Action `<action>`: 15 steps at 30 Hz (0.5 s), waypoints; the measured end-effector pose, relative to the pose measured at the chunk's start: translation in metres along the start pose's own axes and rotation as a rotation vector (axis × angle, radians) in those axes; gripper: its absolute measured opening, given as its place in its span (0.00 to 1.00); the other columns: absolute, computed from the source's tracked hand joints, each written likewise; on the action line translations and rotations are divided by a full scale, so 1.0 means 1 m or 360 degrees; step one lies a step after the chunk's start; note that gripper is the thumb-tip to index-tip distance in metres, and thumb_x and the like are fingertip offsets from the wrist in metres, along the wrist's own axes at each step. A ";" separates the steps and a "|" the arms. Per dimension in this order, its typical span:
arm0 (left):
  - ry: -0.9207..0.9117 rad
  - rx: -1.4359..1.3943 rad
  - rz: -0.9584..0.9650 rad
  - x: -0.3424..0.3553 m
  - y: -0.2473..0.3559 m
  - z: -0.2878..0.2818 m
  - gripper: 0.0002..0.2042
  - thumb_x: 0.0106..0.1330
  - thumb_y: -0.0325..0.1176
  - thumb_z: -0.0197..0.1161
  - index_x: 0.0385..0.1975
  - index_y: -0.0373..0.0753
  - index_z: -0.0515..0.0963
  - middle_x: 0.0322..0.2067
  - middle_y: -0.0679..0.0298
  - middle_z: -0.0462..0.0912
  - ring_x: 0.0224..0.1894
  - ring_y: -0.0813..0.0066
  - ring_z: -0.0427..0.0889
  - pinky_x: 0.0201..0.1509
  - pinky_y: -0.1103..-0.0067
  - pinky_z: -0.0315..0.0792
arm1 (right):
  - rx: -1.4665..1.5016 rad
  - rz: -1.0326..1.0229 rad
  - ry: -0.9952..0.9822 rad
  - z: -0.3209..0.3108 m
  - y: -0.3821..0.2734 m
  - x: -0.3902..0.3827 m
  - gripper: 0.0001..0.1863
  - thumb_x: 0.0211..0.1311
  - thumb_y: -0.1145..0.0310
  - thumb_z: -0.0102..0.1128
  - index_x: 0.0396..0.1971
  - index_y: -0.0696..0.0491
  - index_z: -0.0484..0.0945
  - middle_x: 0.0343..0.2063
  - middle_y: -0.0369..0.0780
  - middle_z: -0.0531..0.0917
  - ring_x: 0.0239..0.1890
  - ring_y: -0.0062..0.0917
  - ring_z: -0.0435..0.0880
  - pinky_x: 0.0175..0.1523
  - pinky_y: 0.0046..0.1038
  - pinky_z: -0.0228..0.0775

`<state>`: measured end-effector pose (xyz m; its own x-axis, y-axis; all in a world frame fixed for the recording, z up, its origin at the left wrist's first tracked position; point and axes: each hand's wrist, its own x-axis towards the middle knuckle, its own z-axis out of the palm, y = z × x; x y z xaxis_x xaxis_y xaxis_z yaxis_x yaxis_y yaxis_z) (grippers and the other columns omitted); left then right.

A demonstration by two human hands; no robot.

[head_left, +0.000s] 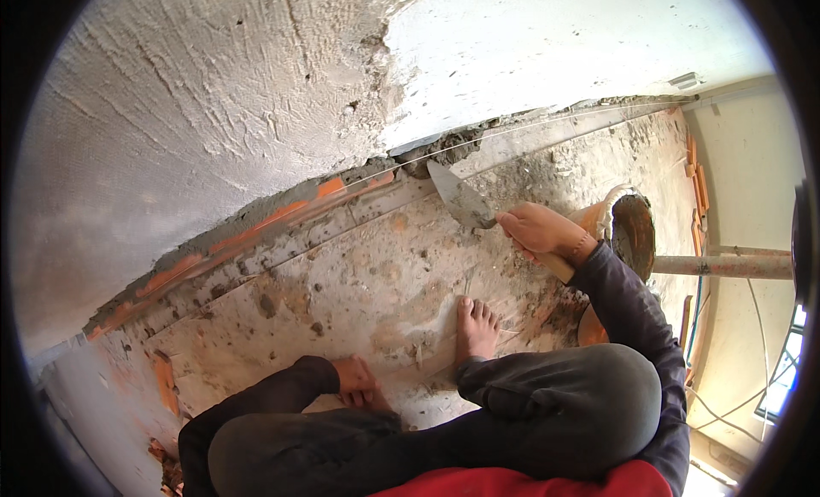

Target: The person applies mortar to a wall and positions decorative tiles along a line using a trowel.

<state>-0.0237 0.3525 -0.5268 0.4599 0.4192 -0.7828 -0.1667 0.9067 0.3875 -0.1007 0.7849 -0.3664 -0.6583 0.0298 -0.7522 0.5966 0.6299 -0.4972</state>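
My right hand (547, 230) is closed around the wooden handle of a pointed trowel (459, 196). The trowel's grey blade slants up to the left, its tip beside a lump of wet mortar (444, 148) at the foot of the wall. A taut white string (512, 133) runs along there, close to the blade tip. Orange brick pieces (256, 226) set in mortar line the wall base further left. My left hand (354, 375) hangs low beside my left foot, past my knee; its fingers are partly hidden, and I see no tool in it.
Right of my right wrist stands an orange bucket (608, 219) with a pale rim and mortar inside. A pipe (726, 267) crosses behind it. My bare right foot (477, 328) rests on the mortar-spattered floor (367, 275). Loose orange bricks (698, 181) lie along the right wall.
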 end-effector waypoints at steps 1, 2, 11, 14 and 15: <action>0.0008 0.0017 -0.0002 0.000 0.001 0.001 0.27 0.67 0.62 0.53 0.34 0.42 0.85 0.29 0.64 0.87 0.26 0.73 0.84 0.31 0.78 0.77 | -0.0019 -0.0007 0.0004 0.000 0.002 0.007 0.26 0.73 0.57 0.43 0.22 0.63 0.73 0.11 0.41 0.74 0.11 0.28 0.76 0.20 0.32 0.70; 0.0016 0.0033 -0.0004 0.001 0.003 0.001 0.27 0.67 0.62 0.53 0.34 0.42 0.85 0.29 0.64 0.87 0.26 0.73 0.84 0.31 0.78 0.77 | -0.0038 -0.0015 0.0008 0.000 0.004 0.010 0.25 0.73 0.57 0.43 0.22 0.63 0.73 0.11 0.41 0.74 0.11 0.28 0.76 0.20 0.32 0.70; -0.0005 -0.0010 -0.0023 0.001 0.003 0.000 0.26 0.67 0.61 0.53 0.35 0.42 0.85 0.29 0.63 0.87 0.26 0.73 0.85 0.31 0.78 0.78 | -0.0088 0.0085 0.0204 -0.008 0.007 -0.006 0.27 0.73 0.55 0.43 0.19 0.62 0.73 0.11 0.41 0.74 0.11 0.29 0.77 0.20 0.33 0.70; 0.0029 -0.0010 0.0037 -0.001 0.002 0.001 0.26 0.67 0.60 0.53 0.34 0.41 0.85 0.29 0.63 0.87 0.25 0.72 0.85 0.31 0.76 0.79 | -0.0206 -0.0035 0.0384 -0.013 0.018 0.003 0.27 0.72 0.56 0.44 0.20 0.62 0.74 0.11 0.43 0.75 0.12 0.32 0.77 0.22 0.33 0.71; 0.0034 -0.0022 0.0025 -0.004 0.002 0.002 0.26 0.67 0.60 0.54 0.34 0.41 0.85 0.29 0.62 0.87 0.25 0.72 0.85 0.31 0.76 0.80 | -0.0186 0.0018 0.0335 -0.017 0.019 0.003 0.26 0.72 0.56 0.44 0.21 0.62 0.75 0.11 0.45 0.76 0.12 0.33 0.77 0.24 0.34 0.72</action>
<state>-0.0242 0.3527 -0.5223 0.4386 0.4342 -0.7868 -0.1861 0.9004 0.3932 -0.0993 0.8100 -0.3713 -0.7403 0.1911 -0.6446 0.5555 0.7139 -0.4263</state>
